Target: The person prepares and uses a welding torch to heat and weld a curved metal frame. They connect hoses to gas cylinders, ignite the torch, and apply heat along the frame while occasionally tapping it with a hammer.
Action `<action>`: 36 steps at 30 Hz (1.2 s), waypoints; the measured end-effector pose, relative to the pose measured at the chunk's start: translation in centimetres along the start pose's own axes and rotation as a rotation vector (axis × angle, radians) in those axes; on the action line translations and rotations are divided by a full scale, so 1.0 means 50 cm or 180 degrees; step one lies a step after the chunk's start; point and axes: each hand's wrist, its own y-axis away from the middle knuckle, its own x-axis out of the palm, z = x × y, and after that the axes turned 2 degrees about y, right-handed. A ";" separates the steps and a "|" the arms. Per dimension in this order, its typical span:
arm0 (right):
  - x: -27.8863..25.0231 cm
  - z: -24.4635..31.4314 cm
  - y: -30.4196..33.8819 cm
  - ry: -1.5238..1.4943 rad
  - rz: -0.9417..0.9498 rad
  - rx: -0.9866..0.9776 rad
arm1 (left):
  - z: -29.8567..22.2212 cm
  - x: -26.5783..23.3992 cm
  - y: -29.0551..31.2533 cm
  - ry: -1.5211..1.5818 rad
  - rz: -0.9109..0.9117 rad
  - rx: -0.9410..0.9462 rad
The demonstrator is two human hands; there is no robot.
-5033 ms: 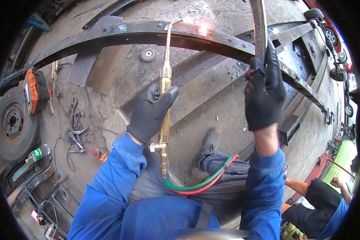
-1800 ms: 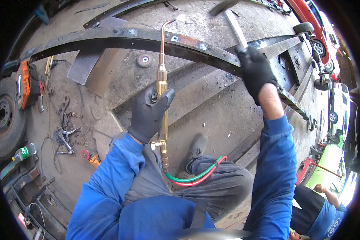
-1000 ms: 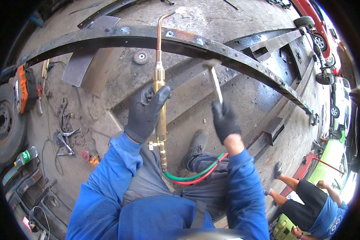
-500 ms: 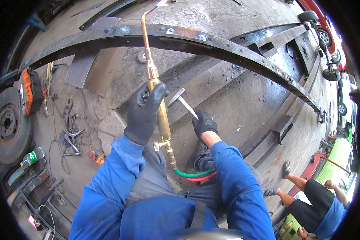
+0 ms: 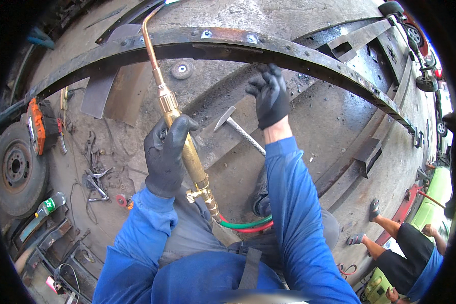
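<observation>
My left hand [image 5: 168, 156], in a black glove, is wrapped around the brass body of a gas torch [image 5: 190, 157]. Its bent copper tube points up and away, crossing over the long steel beam, with a bright glow at the tip. Green and red hoses [image 5: 245, 224] run from its lower end. My right hand [image 5: 271, 99], gloved too, holds nothing; its fingers are apart, just on the near side of the punched steel beam [image 5: 283, 47]. A chipping hammer [image 5: 242, 131] lies below that hand, its handle end hidden by my right sleeve.
Pliers and other tools [image 5: 97, 177] lie on the floor at left, near a wheel [image 5: 17, 164] and a plastic bottle [image 5: 50, 203]. Flat steel bars [image 5: 223, 147] and a small caster wheel [image 5: 182, 70] lie under the beam. Another person [image 5: 408, 248] is at lower right.
My right hand has let go of the hammer and moved up toward the beam, its fingers opening. The torch in my left hand has tilted and shifted left.
</observation>
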 end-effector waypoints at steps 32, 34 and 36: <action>-0.169 -0.179 0.259 0.5280 -0.0095 0.1039 | -0.006 0.024 -0.006 0.0260 0.0674 -0.0670; -0.161 -0.153 0.250 0.5200 0.0187 0.1251 | -0.007 0.037 -0.006 0.0323 0.0818 -0.0833; -0.147 -0.103 0.251 0.5270 0.0378 0.1333 | -0.008 0.049 -0.013 0.0227 0.0979 -0.0823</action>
